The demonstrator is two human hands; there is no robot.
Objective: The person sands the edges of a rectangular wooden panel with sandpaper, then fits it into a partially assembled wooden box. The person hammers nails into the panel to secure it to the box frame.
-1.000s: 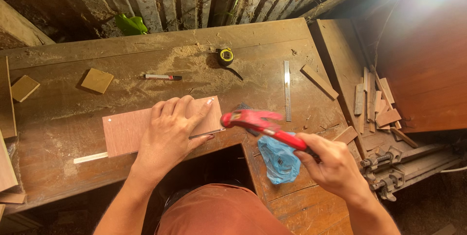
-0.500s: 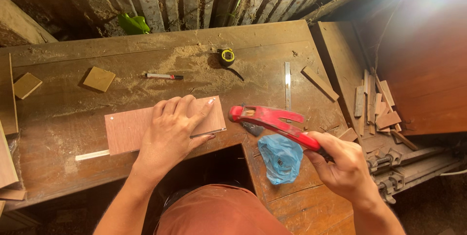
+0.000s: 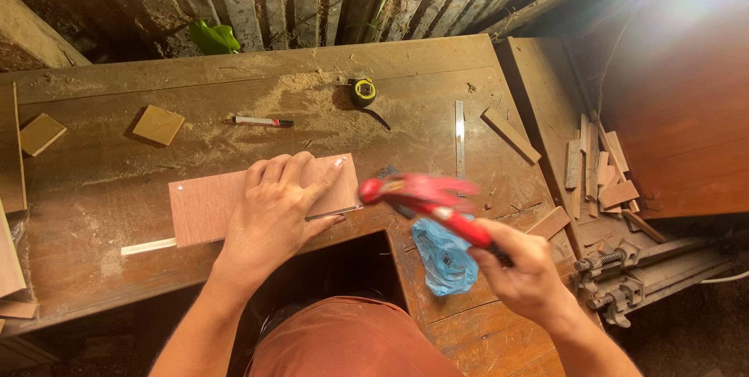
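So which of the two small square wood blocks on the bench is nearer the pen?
The right-hand wood block, lying just left of the pen. The other block sits farther away by the bench's left edge.

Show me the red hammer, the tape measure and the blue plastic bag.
red hammer [image 3: 413,190]: head view, on its blurred head.
tape measure [image 3: 362,92]: head view, middle of its case.
blue plastic bag [image 3: 446,256]: head view, its crumpled middle.
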